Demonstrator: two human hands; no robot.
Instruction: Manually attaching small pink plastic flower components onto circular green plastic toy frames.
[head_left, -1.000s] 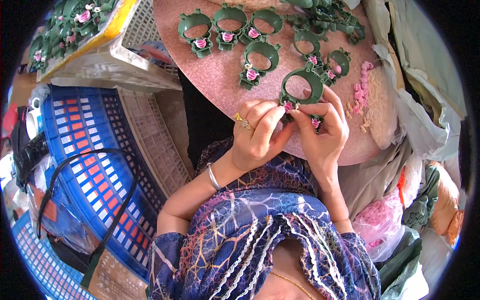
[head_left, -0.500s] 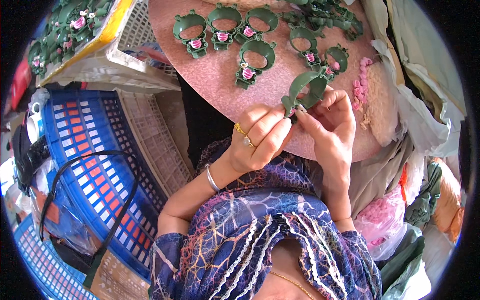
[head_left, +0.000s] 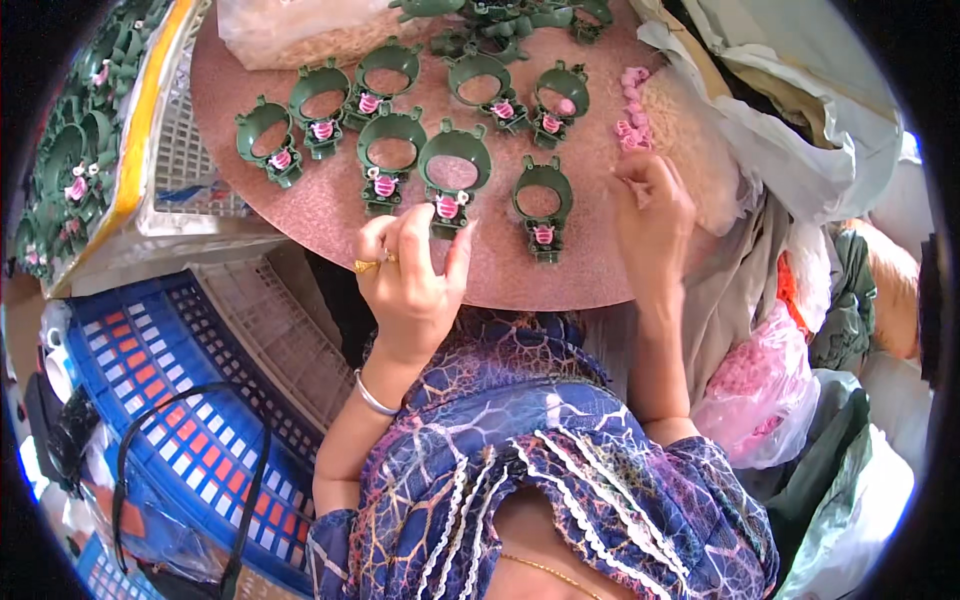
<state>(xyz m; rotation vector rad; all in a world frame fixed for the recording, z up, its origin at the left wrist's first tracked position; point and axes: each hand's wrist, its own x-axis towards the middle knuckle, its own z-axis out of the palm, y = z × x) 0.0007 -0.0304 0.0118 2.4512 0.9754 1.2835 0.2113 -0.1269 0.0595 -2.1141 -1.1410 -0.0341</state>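
Observation:
My left hand [head_left: 410, 285] has its thumb and forefinger at the lower end of a green plastic ring-shaped piece [head_left: 482, 165] with a pink striped ornament and a small white bit on its front. The piece rests at the near part of the pink round table [head_left: 590, 275]. My right hand [head_left: 655, 215] is over the table's right side, fingers curled together just below a row of small pink ornaments [head_left: 632, 105]; whatever is in its fingertips is too small to tell. Between my hands lies another green ring-shaped piece [head_left: 566, 200] with a pink ornament.
Several similar green pieces [head_left: 420, 140] lie farther back, beside a heap of green parts [head_left: 490, 45]. A crate with a yellow rim [head_left: 140, 130] full of green parts stands left, above a blue basket [head_left: 190, 400]. Plastic bags [head_left: 765, 400] crowd the right.
Both hands have moved apart. The left has brought the green piece down onto the table among the others; the right has let go and moved toward the pink ornaments. The view has shifted.

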